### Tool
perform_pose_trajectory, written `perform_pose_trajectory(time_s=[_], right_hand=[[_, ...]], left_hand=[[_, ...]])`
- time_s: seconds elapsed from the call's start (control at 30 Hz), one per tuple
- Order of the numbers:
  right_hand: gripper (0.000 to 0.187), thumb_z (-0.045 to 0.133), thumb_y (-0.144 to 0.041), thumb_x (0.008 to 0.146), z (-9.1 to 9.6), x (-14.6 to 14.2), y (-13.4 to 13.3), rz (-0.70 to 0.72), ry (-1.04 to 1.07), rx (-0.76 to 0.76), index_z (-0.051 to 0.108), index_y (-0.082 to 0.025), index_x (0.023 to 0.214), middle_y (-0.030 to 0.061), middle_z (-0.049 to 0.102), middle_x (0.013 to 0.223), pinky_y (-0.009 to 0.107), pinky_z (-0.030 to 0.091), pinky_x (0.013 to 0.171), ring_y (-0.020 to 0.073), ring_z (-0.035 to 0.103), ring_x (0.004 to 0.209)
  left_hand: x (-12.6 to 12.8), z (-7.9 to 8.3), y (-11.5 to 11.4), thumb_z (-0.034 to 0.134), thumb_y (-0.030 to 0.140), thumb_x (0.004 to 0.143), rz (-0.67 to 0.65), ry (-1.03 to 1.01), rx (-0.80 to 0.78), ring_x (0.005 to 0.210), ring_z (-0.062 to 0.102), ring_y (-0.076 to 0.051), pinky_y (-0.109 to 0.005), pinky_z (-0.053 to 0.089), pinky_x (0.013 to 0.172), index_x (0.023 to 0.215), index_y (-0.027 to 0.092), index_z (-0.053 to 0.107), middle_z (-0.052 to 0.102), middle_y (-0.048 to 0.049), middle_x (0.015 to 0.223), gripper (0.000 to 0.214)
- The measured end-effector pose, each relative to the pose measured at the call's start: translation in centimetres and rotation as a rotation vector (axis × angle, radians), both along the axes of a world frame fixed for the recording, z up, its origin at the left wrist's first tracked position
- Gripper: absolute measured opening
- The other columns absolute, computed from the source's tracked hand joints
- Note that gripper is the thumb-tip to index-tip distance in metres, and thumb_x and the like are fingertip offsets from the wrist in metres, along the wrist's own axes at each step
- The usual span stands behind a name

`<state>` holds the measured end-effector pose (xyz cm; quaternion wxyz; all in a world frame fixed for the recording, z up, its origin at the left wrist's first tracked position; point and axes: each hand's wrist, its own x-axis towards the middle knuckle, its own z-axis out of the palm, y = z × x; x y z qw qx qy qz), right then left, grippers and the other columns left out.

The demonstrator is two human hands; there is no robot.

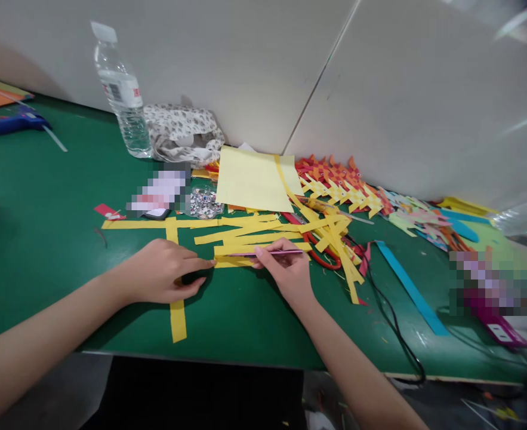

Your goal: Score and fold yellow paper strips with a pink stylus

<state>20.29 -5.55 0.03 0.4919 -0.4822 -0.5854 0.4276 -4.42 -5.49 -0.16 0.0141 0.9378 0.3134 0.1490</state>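
Observation:
My left hand point(167, 272) rests on the green table, its index fingertip touching the left end of a folded yellow paper strip point(234, 250). Its thumb is apart from that finger, and its other fingers are partly hidden. Under this hand runs another yellow strip point(178, 322), lying crosswise. My right hand point(285, 269) is closed on slim pink tweezers point(285, 252), whose narrow end points left along the folded strip. More loose yellow strips point(245, 228) lie just beyond both hands.
A water bottle point(122, 98), a phone point(167, 188) and a bag of small gems point(204, 203) stand or lie behind. Red-handled scissors point(323, 260) sit under strips. A black cable point(393, 322), blue strip point(410, 286), pale yellow sheet point(254, 179) and blue glue gun point(15, 123) are around.

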Motion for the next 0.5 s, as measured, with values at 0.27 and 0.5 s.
perform_pose_trajectory(time_s=[0.27, 0.5], right_hand=[[0.017, 0.072, -0.036, 0.073, -0.07, -0.34, 0.14, 0.116, -0.015, -0.063, 0.061, -0.023, 0.07, -0.0003, 0.069, 0.062, 0.031, 0.056, 0.062, 0.0189, 0.069, 0.062], [0.019, 0.072, -0.037, 0.072, -0.11, -0.31, 0.21, 0.132, -0.015, -0.081, 0.061, -0.022, 0.071, 0.0001, 0.07, 0.063, 0.032, 0.057, 0.063, 0.0188, 0.07, 0.063]], left_hand=[[0.0, 0.03, -0.05, 0.046, 0.03, 0.086, 0.002, 0.0, 0.004, 0.051, 0.059, -0.013, -0.026, 0.033, 0.047, 0.104, 0.022, 0.068, 0.068, -0.0003, 0.066, 0.029], [-0.09, -0.17, -0.07, 0.047, 0.031, 0.085, 0.001, -0.017, 0.028, 0.051, 0.058, -0.013, -0.027, 0.033, 0.045, 0.103, 0.022, 0.068, 0.068, 0.0006, 0.066, 0.029]])
